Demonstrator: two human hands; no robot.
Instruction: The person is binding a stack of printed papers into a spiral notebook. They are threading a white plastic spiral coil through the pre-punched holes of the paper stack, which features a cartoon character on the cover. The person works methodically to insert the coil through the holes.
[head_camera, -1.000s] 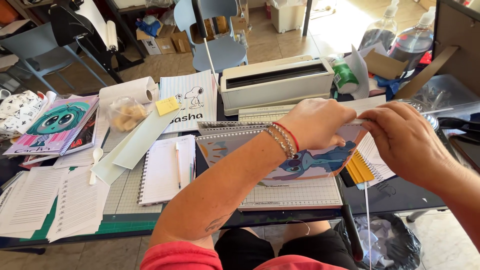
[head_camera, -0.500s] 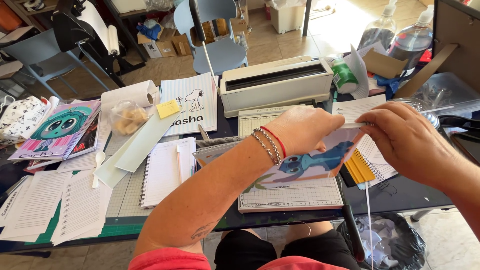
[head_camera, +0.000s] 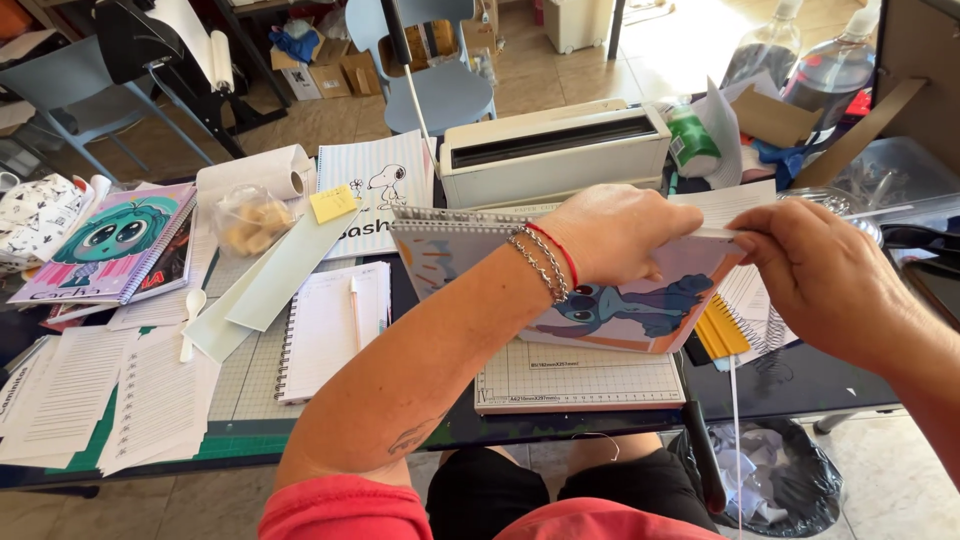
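My left hand (head_camera: 618, 232), with bracelets at the wrist, grips the top right edge of a spiral-bound notebook (head_camera: 620, 310) whose cover shows a blue cartoon creature. The notebook is tilted up off a small gridded cutting mat (head_camera: 580, 382). My right hand (head_camera: 822, 270) pinches the notebook's right corner, fingers closed on the cover edge. A metal spiral runs along the notebook's upper left edge (head_camera: 450, 215).
A white binding machine (head_camera: 555, 152) stands behind the notebook. To the left lie an open lined notebook with a pen (head_camera: 335, 325), printed sheets (head_camera: 110, 390), paper strips, a paper roll and a green-faced notebook (head_camera: 115, 240). A bin with crumpled paper (head_camera: 765, 485) sits under the table's right side.
The notebook has been lifted and tilted more upright between my hands. My view has shifted slightly closer and to the left.
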